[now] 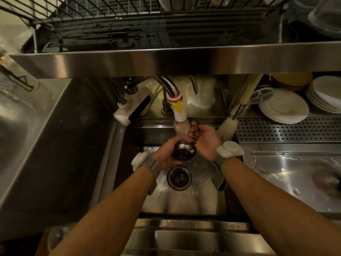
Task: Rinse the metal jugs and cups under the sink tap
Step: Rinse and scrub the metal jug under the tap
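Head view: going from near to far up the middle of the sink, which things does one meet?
Sink drain → metal cup under the water → tap nozzle → steel shelf → wire dish rack.

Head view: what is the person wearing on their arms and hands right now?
Forearms are bare, no sleeves; the left hand and right hand wear no gloves. The left wristband and right wristband are grey with yellow-green edging, each with a loose strap end hanging down and a white padded lump on its outer side.
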